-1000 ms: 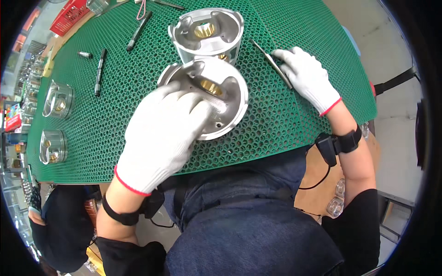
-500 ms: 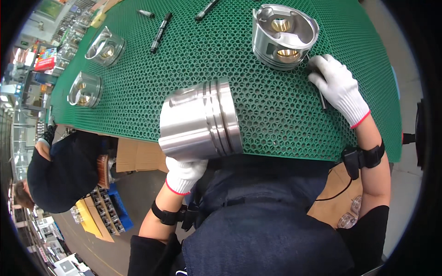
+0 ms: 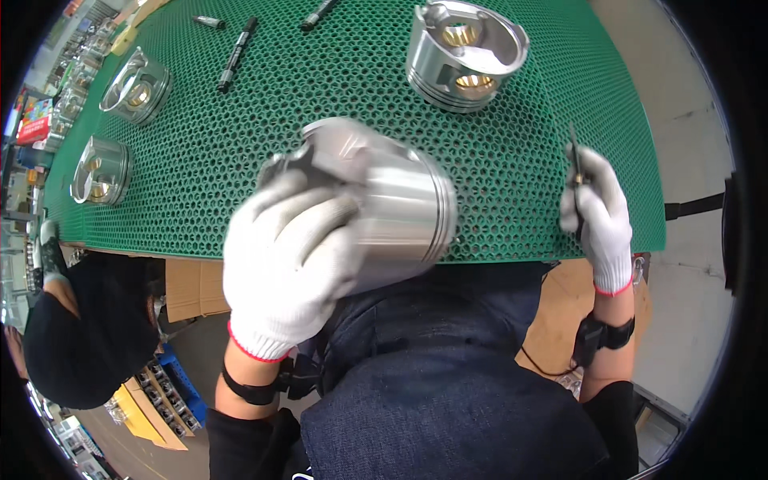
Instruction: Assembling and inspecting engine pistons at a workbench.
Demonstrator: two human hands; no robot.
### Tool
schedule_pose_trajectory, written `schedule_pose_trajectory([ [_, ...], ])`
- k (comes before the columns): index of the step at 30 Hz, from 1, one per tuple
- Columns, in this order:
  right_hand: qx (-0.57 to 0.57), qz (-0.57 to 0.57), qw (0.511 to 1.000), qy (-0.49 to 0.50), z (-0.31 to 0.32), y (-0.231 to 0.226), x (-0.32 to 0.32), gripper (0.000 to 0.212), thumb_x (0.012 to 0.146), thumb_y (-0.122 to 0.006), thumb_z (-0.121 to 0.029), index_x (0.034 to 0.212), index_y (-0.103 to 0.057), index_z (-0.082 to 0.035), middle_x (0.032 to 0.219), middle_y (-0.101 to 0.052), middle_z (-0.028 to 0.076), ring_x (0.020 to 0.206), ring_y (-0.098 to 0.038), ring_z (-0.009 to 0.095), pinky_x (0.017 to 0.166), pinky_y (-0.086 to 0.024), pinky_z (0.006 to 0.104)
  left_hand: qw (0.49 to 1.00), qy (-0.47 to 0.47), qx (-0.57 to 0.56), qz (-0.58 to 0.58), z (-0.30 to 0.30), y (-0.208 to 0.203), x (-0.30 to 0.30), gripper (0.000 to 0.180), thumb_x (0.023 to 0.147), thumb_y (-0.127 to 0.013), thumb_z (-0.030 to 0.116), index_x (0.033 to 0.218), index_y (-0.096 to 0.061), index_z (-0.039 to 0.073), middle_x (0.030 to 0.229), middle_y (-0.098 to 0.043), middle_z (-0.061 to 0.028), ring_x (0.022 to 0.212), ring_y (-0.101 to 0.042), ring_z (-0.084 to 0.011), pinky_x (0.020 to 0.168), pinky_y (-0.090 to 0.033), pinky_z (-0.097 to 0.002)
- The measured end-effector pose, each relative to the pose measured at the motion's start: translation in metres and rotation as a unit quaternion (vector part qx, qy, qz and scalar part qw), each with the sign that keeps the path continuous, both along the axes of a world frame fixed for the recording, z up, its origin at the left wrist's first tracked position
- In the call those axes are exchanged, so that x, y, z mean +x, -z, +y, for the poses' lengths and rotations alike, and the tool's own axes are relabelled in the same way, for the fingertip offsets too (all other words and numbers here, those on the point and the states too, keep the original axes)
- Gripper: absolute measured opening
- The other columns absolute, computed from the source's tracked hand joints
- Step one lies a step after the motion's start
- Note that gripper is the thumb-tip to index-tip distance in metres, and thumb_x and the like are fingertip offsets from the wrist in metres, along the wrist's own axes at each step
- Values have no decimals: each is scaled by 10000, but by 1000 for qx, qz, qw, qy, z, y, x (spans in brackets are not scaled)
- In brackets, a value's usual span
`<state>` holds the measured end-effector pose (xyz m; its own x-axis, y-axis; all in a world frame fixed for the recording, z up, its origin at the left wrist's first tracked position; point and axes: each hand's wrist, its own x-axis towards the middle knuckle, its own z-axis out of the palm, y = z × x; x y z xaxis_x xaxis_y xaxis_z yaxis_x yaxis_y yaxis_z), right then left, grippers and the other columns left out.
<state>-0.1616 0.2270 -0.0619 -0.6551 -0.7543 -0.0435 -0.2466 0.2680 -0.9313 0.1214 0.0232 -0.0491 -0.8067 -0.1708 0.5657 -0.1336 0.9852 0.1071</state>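
My left hand, in a white knit glove with a red cuff, is wrapped over the open end of a large silver piston. The piston lies tilted on its side at the near edge of the green mat, its ringed end toward the right; motion smears both. At the right, my gloved right hand grips a slim dark hand tool with a narrow pointed tip upward and a small brass-coloured spot. Its exact kind is unclear. Beyond, between the hands, another piston stands with its open side up, showing gold-coloured pin bores.
The perforated green mat covers the table. Two pistons stand at the left. Several black markers lie at the far side. A co-worker in dark clothes is at the left, near a blue crate and cardboard.
My right hand has picked up the dark tool from the mat and drawn it nearer. My left hand has moved from beneath the piston to its open end, and the piston has turned.
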Motion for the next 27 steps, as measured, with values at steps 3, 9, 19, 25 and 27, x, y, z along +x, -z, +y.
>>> schedule_pose_trajectory([
  [3, -41, -193, 978, -63, 34, 4, 24, 483, 932, -532, -207, 1357, -456, 11, 782, -602, 97, 536, -527, 82, 442, -430, 184, 996, 26, -54, 70, -4, -5, -23, 306, 567, -701, 166, 830, -596, 52, 1039, -605, -129, 937, -612, -292, 797, -522, -478],
  [9, -106, -273, 952, -89, 68, 10, 43, 380, 946, -554, -177, 1269, -556, 24, 745, -619, 98, 513, -518, 57, 455, -434, 192, 974, -61, 206, 77, -23, 20, -36, 591, 649, -762, 219, 1185, -606, 27, 1195, -611, -183, 1156, -560, -410, 972, -471, -449],
  [19, -127, 107, 975, -147, 14, -5, 41, 172, 803, -669, -39, 971, -703, -25, 783, -651, 91, 702, -640, 188, 631, -502, 290, 995, 23, -41, -84, 56, -27, -94, 478, 702, -729, 234, 1125, -599, 53, 1152, -639, -135, 1086, -617, -329, 984, -461, -466],
  [25, -155, 115, 970, -146, 12, -2, 40, 130, 795, -676, -40, 923, -688, -24, 742, -629, 93, 651, -635, 192, 573, -497, 297, 992, 36, -55, -110, 60, -32, -110, 442, 730, -696, 228, 1127, -601, 60, 1133, -641, -126, 1048, -616, -346, 945, -470, -446],
  [27, -190, 161, 954, -167, 7, -2, 41, 134, 769, -696, -48, 902, -680, -56, 707, -598, 76, 591, -617, 220, 520, -493, 325, 989, 42, -33, -141, 56, -40, -118, 407, 741, -656, 188, 1125, -600, 66, 1111, -641, -125, 1010, -612, -353, 887, -479, -426],
])
